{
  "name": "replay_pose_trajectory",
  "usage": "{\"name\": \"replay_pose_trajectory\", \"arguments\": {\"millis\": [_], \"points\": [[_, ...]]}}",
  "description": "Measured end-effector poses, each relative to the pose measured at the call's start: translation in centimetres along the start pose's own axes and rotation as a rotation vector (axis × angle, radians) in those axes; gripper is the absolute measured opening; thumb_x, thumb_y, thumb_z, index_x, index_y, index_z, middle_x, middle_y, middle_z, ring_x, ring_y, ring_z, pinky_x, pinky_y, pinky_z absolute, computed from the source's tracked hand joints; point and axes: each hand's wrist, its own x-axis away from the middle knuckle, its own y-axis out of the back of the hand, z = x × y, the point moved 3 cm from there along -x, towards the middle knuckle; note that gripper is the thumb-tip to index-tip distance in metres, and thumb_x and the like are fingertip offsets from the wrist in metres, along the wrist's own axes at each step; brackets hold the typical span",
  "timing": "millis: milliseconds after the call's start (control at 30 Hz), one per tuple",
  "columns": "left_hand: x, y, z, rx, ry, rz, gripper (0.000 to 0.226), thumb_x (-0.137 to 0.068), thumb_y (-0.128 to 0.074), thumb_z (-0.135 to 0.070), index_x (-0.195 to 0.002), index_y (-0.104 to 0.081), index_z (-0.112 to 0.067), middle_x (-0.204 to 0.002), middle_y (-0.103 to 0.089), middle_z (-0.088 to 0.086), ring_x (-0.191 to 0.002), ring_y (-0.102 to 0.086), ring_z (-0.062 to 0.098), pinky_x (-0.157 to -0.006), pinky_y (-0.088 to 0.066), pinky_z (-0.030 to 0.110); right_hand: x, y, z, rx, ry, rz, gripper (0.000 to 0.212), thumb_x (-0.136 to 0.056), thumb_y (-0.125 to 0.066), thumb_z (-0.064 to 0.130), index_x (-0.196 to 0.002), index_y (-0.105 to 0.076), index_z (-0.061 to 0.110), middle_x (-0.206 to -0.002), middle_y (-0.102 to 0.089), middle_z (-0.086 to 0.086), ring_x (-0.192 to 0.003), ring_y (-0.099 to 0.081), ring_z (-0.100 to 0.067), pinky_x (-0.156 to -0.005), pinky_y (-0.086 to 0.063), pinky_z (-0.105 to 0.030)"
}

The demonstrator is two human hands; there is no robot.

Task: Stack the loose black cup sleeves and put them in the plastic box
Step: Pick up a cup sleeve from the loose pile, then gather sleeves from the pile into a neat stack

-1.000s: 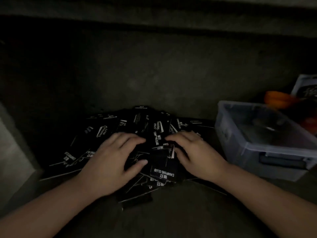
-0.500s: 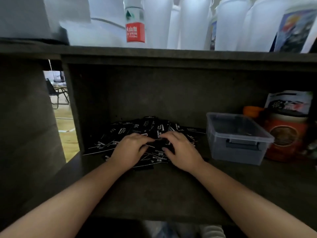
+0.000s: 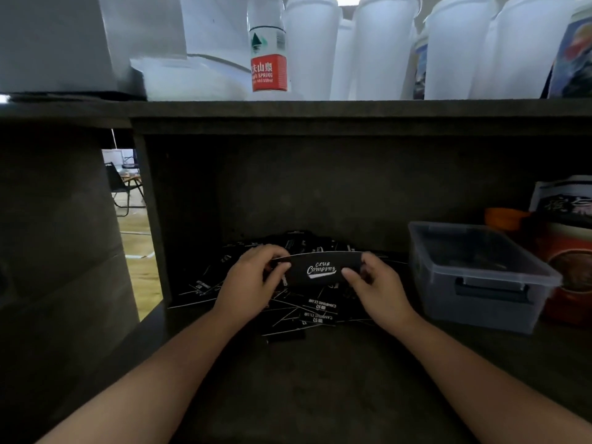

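Item: flat black cardboard cup sleeve [image 3: 320, 270], white "Club Camping" print, centre of the frame. Your left hand [image 3: 253, 283] pinches its left end, your right hand [image 3: 378, 290] its right end; half a second ago both hands lay flat on the pile, and now the sleeve is raised above it.
Item: loose pile of black sleeves [image 3: 307, 312], spread on the dark shelf [image 3: 320, 379] beneath your hands.
Item: clear plastic box with a dark handle [image 3: 480, 277], right of centre, apart from the pile.
Item: red-labelled water bottle [image 3: 267, 49], upper centre.
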Motion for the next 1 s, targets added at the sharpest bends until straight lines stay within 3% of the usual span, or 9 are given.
{"name": "replay_pose_trajectory", "arguments": {"millis": [200,267,333,400,533,700,833,933,1000], "points": [[0.2,0.4,3.3,-0.196,0.256,-0.197,0.035,-0.093,-0.057,-0.031,-0.125,-0.053,-0.017,-0.107,-0.061,0.0,-0.103,-0.054,0.017,-0.086,-0.045,0.032,-1.0,0.6,-2.4,-0.103,-0.165,-0.077,0.012,-0.091,-0.065,0.018,-0.093,-0.062,0.007,-0.082,-0.07,-0.013,-0.082,-0.068,-0.029,-0.078,-0.055,-0.045],[0.6,1.1,5.0,-0.318,0.459,-0.175,0.048,-0.093,-0.056,-0.035,-0.131,-0.049,-0.008,-0.123,-0.057,0.014,-0.113,-0.052,0.03,-0.093,-0.043,0.042,-1.1,1.3,-2.7,-0.187,-0.199,-0.129,0.007,-0.092,-0.064,0.016,-0.092,-0.063,0.009,-0.082,-0.071,-0.011,-0.081,-0.07,-0.026,-0.078,-0.056,-0.043],[1.3,1.2,6.8,-0.434,0.728,0.017,0.066,-0.093,-0.048,-0.052,-0.139,-0.04,-0.005,-0.137,-0.049,0.018,-0.125,-0.046,0.035,-0.101,-0.038,0.044,-1.2,1.9,-3.0,-0.242,-0.23,-0.169,0.002,-0.092,-0.063,0.015,-0.092,-0.064,0.013,-0.083,-0.073,-0.005,-0.078,-0.07,-0.015,-0.072,-0.055,-0.032],[1.7,1.0,7.5,-0.518,0.825,0.195,0.071,-0.094,-0.035,-0.062,-0.141,-0.041,-0.009,-0.14,-0.048,0.015,-0.129,-0.043,0.034,-0.103,-0.034,0.043,-1.3,2.0,-3.2,-0.278,-0.251,-0.199,0.004,-0.094,-0.061,0.012,-0.092,-0.064,0.014,-0.08,-0.072,-0.002,-0.068,-0.067,-0.004,-0.061,-0.051,-0.019],[1.1,0.8,6.7,-0.5,0.656,0.16,0.06,-0.093,-0.04,-0.062,-0.132,-0.055,-0.019,-0.122,-0.063,0.007,-0.119,-0.053,0.028,-0.098,-0.04,0.04,-1.0,1.9,-3.1,-0.298,-0.285,-0.186,0.015,-0.096,-0.055,0.006,-0.091,-0.064,0.017,-0.083,-0.072,-0.002,-0.073,-0.067,-0.009,-0.061,-0.052,-0.018],[1.0,0.3,5.7,-0.378,0.498,0.055,0.062,-0.088,-0.052,-0.06,-0.136,-0.055,-0.021,-0.145,-0.048,0.005,-0.134,-0.04,0.027,-0.108,-0.036,0.042,-0.6,1.8,-2.5,-0.283,-0.293,-0.154,0.016,-0.097,-0.054,0.009,-0.094,-0.065,0.02,-0.086,-0.073,-0.002,-0.082,-0.068,-0.011,-0.063,-0.049,-0.021],[1.1,-0.4,4.4,-0.312,0.429,0.183,0.071,-0.083,-0.05,-0.069,-0.138,-0.052,-0.024,-0.145,-0.049,0.0,-0.136,-0.041,0.02,-0.11,-0.035,0.039,-0.5,2.0,-2.4,-0.271,-0.292,-0.165,0.015,-0.096,-0.055,0.01,-0.099,-0.066,0.019,-0.086,-0.073,-0.003,-0.083,-0.068,-0.012,-0.064,-0.049,-0.024],[1.2,-0.1,3.8,-0.331,0.392,0.182,0.054,-0.089,-0.051,-0.06,-0.13,-0.06,-0.026,-0.127,-0.064,-0.004,-0.118,-0.058,0.015,-0.096,-0.047,0.031,-0.5,2.2,-2.4,-0.304,-0.291,-0.182,0.016,-0.097,-0.054,0.008,-0.101,-0.066,0.016,-0.086,-0.074,-0.004,-0.079,-0.069,-0.011,-0.063,-0.051,-0.022],[1.2,0.5,2.9,-0.325,0.291,0.059,0.036,-0.095,-0.049,-0.047,-0.114,-0.07,-0.025,-0.095,-0.072,-0.003,-0.086,-0.067,0.012,-0.074,-0.053,0.028,-0.6,2.2,-2.3,-0.346,-0.29,-0.191,0.018,-0.097,-0.053,0.006,-0.099,-0.067,0.017,-0.085,-0.074,-0.002,-0.073,-0.069,-0.007,-0.061,-0.051,-0.017]]}}
